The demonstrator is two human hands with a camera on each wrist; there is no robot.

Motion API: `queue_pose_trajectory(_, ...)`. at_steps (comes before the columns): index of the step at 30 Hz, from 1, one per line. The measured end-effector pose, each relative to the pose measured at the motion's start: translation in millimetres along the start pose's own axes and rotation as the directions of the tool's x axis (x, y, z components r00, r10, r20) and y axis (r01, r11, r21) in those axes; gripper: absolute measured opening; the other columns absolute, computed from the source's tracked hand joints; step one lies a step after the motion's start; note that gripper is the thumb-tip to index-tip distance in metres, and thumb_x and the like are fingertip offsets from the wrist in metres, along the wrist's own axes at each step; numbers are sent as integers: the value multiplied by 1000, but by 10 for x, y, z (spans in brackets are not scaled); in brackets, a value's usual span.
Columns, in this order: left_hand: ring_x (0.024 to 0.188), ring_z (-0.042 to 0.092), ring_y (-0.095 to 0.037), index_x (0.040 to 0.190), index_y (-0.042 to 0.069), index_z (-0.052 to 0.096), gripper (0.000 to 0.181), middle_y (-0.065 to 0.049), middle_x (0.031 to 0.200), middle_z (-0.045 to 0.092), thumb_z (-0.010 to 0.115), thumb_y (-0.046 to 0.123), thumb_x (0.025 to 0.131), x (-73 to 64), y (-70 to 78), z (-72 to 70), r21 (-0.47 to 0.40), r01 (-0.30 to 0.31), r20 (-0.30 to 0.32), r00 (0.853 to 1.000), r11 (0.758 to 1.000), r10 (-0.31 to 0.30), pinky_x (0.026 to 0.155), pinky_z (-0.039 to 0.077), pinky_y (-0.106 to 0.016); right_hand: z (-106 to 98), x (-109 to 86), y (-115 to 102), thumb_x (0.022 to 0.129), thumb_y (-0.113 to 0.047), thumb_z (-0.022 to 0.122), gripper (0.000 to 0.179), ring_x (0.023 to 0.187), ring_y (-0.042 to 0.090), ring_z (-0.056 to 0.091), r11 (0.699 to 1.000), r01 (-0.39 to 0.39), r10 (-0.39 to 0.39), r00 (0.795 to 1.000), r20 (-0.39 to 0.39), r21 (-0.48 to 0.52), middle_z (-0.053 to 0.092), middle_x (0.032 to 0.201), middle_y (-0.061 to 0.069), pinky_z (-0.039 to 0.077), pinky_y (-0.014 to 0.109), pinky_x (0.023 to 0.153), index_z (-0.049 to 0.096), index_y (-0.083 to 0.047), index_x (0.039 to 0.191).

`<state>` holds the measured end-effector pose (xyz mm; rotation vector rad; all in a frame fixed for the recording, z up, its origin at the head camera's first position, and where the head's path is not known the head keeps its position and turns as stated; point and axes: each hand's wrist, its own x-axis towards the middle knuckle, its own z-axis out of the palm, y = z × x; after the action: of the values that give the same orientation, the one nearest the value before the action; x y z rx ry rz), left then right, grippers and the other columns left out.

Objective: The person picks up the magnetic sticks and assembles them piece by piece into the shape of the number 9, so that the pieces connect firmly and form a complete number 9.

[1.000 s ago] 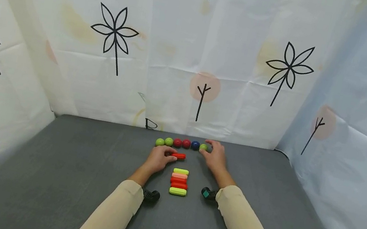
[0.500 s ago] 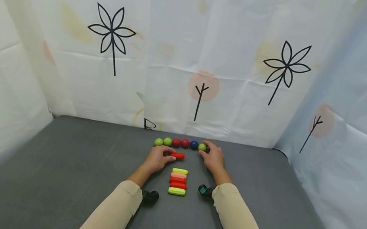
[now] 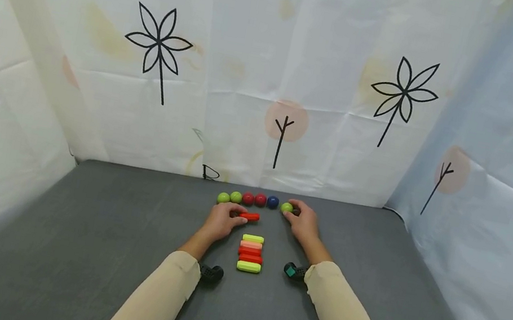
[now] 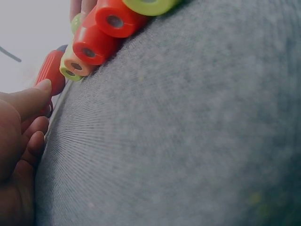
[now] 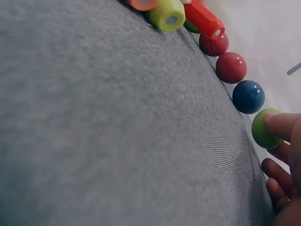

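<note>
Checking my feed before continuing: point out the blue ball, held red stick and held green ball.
Blue ball (image 5: 248, 97), right wrist view: visible middle.
Held red stick (image 3: 250, 217), head view: uncovered part.
Held green ball (image 5: 261, 131), right wrist view: uncovered left side.

The round green ball (image 5: 262, 131) in the right fingers (image 5: 278, 175) looks smooth and a bit shiny. The long red plastic stick (image 3: 251, 217) in the left fingers (image 4: 37, 125) has glossy ridges. Near them, yellow, peach and red plastic sticks (image 3: 250, 251) have grey end dots (image 4: 114, 21) like metal. Under the fingers, grey cloth (image 3: 118, 244) looks dull and rough.
</note>
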<state>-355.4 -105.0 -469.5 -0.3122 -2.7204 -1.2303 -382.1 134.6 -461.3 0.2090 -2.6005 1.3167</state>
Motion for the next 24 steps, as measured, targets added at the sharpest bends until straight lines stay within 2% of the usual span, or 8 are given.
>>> queue_pose_trajectory(9, 79, 56, -17, 107, 12, 75, 23, -1, 95, 68, 76, 19, 86, -1, -3, -8, -1, -6, -18, 1000, 1000, 6, 74, 48, -34, 28, -85, -91, 88, -16, 74, 37, 102, 30, 61, 1000, 12, -12, 999, 31, -19, 67, 111, 14, 48, 45, 87, 65, -3, 122)
queue_pose_trajectory(15, 77, 56, -17, 106, 13, 75, 22, 0, 93, 68, 77, 19, 85, -8, 1, 10, 0, 5, -31, 999, 1000, -5, 73, 48, -33, 88, -122, -173, 86, -16, 76, 36, 100, 28, 62, 999, 37, -36, 998, 55, -6, 68, 109, 12, 48, 43, 87, 67, -4, 119)
queue_pose_trajectory(24, 74, 55, -17, 105, 12, 75, 22, -1, 90, 68, 77, 18, 84, -8, 21, 23, -14, -10, -41, 999, 1000, 9, 70, 47, -33, 175, -150, -245, 86, -18, 77, 37, 97, 25, 63, 999, 49, -47, 994, 100, -13, 68, 109, 9, 50, 41, 85, 67, -5, 119)
